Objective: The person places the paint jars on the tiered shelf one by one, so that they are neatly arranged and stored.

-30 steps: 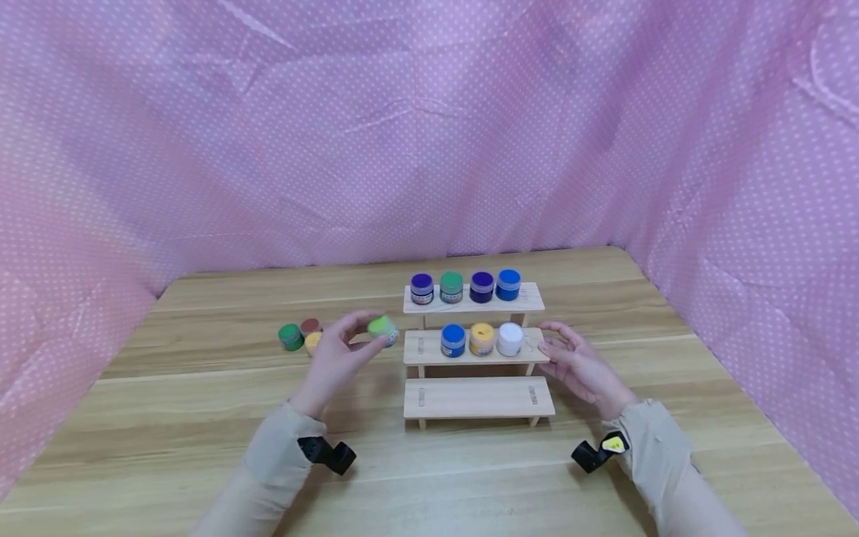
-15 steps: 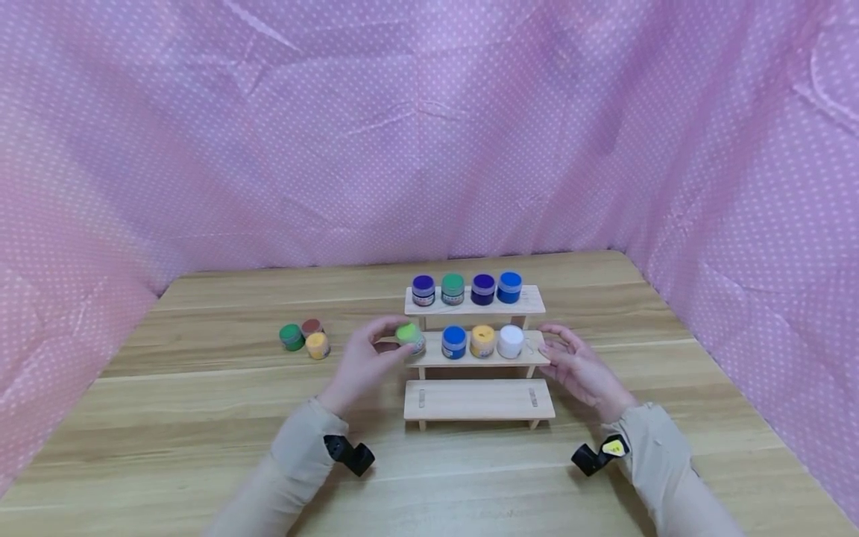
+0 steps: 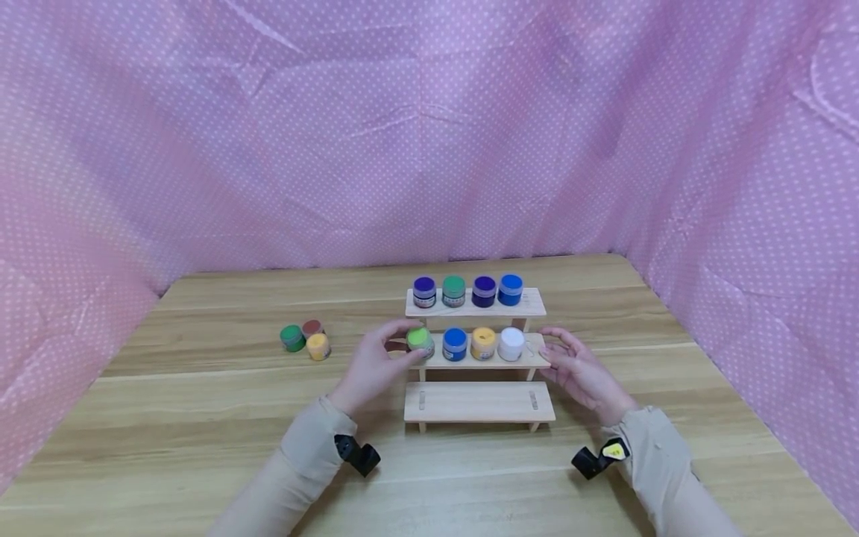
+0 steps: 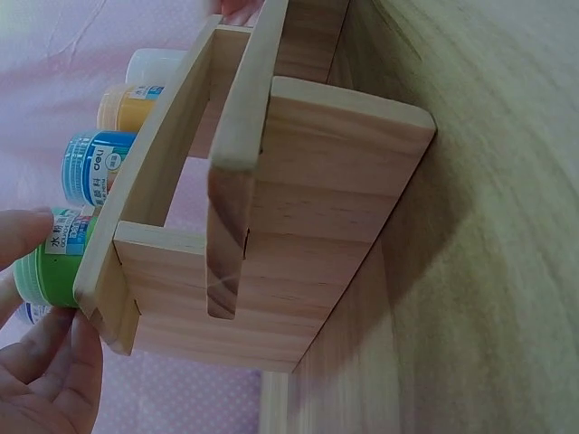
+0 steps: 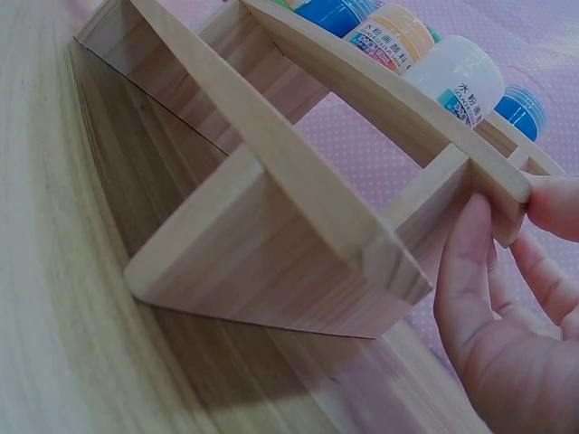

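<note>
My left hand (image 3: 378,364) pinches a light green paint jar (image 3: 419,339) at the left end of the middle step of a three-step wooden stand (image 3: 479,403). In the left wrist view the green jar (image 4: 56,258) stands on the step, with thumb and fingers on either side. Along that step follow a blue jar (image 3: 455,344), an orange-yellow jar (image 3: 483,343) and a white jar (image 3: 511,344). My right hand (image 3: 584,373) grips the right end of the middle step. The right wrist view shows its thumb and fingers (image 5: 466,240) around the board's end (image 5: 507,194).
The top step carries two purple jars (image 3: 424,292), a green jar (image 3: 453,291) and a blue jar (image 3: 511,289). Left on the wooden table (image 3: 168,418) are a dark green jar (image 3: 291,338), a brown-red jar (image 3: 312,329) and a yellow jar (image 3: 318,346). Pink dotted cloth (image 3: 416,134) hangs behind.
My left hand has carried the light green jar rightward from beside the stand onto the left end of the middle step. The right hand has stayed at the step's right end.
</note>
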`<move>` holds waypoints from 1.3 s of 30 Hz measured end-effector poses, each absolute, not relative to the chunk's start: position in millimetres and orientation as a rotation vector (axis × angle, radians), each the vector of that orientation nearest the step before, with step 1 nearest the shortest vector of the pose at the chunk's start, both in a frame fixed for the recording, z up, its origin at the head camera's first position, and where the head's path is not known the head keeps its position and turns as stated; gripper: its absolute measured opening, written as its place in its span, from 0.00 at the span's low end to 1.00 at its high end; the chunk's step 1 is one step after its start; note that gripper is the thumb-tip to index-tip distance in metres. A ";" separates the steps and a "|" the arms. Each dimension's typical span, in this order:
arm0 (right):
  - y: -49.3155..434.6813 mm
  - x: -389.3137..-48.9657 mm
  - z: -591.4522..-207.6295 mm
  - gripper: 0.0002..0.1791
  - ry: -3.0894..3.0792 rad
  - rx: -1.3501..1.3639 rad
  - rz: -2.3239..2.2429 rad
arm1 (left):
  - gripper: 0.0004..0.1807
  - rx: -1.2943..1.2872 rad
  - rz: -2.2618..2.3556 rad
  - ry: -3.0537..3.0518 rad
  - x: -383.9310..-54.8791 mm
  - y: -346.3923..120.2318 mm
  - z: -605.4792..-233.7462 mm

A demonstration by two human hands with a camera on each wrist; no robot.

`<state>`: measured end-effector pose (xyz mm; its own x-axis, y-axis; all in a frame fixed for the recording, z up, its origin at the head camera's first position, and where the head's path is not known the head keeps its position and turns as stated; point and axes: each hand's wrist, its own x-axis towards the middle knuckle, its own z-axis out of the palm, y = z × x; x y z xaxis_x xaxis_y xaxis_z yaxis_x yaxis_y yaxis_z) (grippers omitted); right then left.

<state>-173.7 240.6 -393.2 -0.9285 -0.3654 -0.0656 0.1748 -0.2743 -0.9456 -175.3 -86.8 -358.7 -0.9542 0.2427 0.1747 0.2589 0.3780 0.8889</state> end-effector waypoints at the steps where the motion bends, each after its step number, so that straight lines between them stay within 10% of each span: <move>1: 240.5 -173.7 -393.4 0.14 1.639 -0.239 -2.258 | 0.21 -0.477 -1.665 -2.601 -175.5 -86.5 -358.6; 39: 242.0 -172.4 -395.6 0.14 1.511 -0.388 -2.312 | 0.30 -0.498 -1.666 -2.605 -175.5 -82.6 -361.6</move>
